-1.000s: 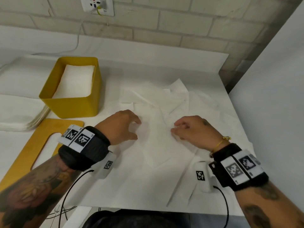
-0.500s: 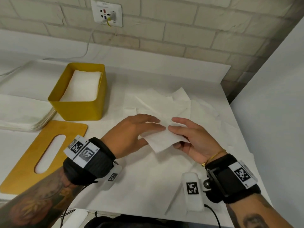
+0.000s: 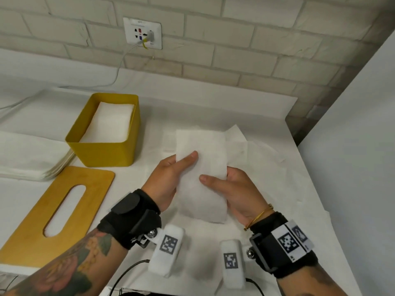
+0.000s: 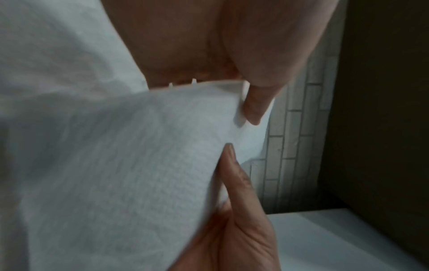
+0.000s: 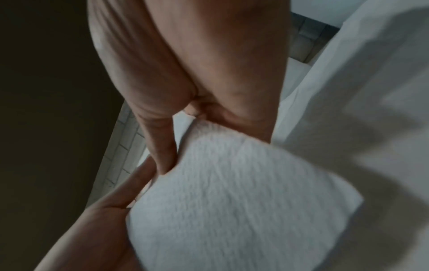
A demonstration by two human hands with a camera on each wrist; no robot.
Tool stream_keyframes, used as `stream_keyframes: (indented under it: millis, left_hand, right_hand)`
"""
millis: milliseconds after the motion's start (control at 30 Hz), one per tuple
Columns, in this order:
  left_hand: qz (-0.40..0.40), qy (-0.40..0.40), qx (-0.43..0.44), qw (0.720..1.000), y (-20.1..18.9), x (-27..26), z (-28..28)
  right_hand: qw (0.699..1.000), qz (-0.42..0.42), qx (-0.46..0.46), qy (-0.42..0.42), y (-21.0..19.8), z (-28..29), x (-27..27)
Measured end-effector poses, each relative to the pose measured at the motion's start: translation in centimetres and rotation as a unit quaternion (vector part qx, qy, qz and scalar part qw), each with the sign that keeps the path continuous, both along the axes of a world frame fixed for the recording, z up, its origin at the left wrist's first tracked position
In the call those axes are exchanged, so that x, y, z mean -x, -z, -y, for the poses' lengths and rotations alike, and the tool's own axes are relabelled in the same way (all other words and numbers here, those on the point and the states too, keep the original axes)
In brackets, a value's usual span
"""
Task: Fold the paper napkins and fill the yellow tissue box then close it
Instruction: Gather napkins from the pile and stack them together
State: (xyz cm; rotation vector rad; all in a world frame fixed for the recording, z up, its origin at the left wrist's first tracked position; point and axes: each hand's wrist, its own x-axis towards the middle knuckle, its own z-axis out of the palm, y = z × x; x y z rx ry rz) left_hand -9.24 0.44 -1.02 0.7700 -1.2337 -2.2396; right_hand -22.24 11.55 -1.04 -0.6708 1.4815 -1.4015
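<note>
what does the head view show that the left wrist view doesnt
Only the head view shows the yellow tissue box holding a white stack, the slotted lid flat in front of it, the unfolded napkin pile, and the wall socket.

Only the left wrist view shows the left hand's fingertips at the napkin's edge.

Both show the folded napkin, left hand, right hand and brick wall.

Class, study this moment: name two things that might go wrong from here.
1. The folded napkin is held in the air only by its side edges, between left hand and right hand; it may unfold.
2. The yellow tissue box already looks nearly full; the lid might not shut.
</note>
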Motion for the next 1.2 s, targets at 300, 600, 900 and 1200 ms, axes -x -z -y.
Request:
stream_keyframes:
  millis: [300, 600, 900, 1200]
  left_hand:
    - [-0.042, -0.067, -0.123, 0.989, 1.1, -1.5, 2.0]
    - [-0.075, -0.122, -0.143, 0.979, 1.3, -2.9, 4.2]
    - [-0.091, -0.087, -0.172, 0.977, 1.8, -2.7, 4.4]
    - [-0.086, -0.095, -0.159, 0.979, 1.7, -2.5, 5.1]
  right_hand:
    - [0.985, -0.043, -0.116, -0.120, 1.7, -0.6, -0.5]
    - [0.872, -0.471, -0.134, -0.021, -1.5, 1.8, 8.1]
    - [0.723, -0.650, -0.213, -0.102, 1.3, 4.8, 8.1]
    - [0.830, -0.548, -0.016, 0.100, -1.5, 3.1, 9.1]
